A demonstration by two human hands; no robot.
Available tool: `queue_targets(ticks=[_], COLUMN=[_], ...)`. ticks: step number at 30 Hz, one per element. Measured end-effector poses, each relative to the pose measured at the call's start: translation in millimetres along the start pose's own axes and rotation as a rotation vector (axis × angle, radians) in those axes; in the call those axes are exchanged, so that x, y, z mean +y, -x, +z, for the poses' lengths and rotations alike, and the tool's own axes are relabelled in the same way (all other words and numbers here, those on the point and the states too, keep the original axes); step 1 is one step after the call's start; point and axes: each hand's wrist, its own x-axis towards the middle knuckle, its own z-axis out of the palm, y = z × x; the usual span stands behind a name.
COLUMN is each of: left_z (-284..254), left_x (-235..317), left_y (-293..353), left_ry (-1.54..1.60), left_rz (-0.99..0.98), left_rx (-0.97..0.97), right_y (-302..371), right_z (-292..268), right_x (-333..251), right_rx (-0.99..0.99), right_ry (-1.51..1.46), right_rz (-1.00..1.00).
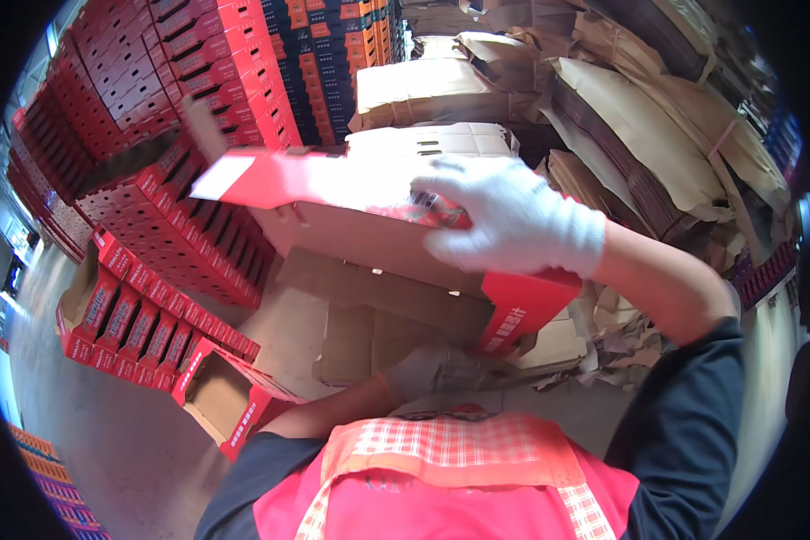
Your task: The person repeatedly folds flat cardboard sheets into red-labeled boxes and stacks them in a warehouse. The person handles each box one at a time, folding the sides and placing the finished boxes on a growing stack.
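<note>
A partly folded red cardboard box (369,236), brown on its inner faces, stands tilted in front of me. My right hand (513,216), in a white knit glove, is closed over its upper edge, the thumb on the inner side and the fingers over the glare-lit outer side. One red end panel (526,310) hangs at the right. Low down, close to my apron, my gloved left hand (418,373) is beside the box's near brown flap (405,328). Its fingers are blurred and partly lost in shadow, so their grip does not show.
Tall stacks of red boxes (189,229) rise at the left, with a lower row of open red boxes (135,319) before them. A single open box (220,396) sits nearer me. Paper-wrapped bundles (639,135) fill the right, and dark blue and orange boxes (319,63) stand behind.
</note>
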Motion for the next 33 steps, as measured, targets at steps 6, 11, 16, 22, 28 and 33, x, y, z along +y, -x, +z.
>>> queue_targets(ticks=[6,11,16,22,28,33], left_z=[119,153,138,137,124,102], left_x=[88,195,202,193,175,183], left_y=[109,93,80,87,84,78], left_ry=[-2.056,-1.896,-1.983,-2.095,-1.996,-1.294], left_rz=[1.661,1.073,0.947,1.017,1.228,1.616], left_rx=[0.840,0.566,0.570,0.628,0.703,0.455], right_y=[-34,-12,13,-1,-48,-44], right_z=[21,9,-13,-9,13,14], right_x=[53,59,77,85,81,51], right_rx=[0.434,0.520,0.362,0.176,0.012,0.193], right_ry=[0.034,0.047,0.024,0.359,0.190,-0.046], right_rz=[0.341,0.198,0.420,0.080,0.194,0.248])
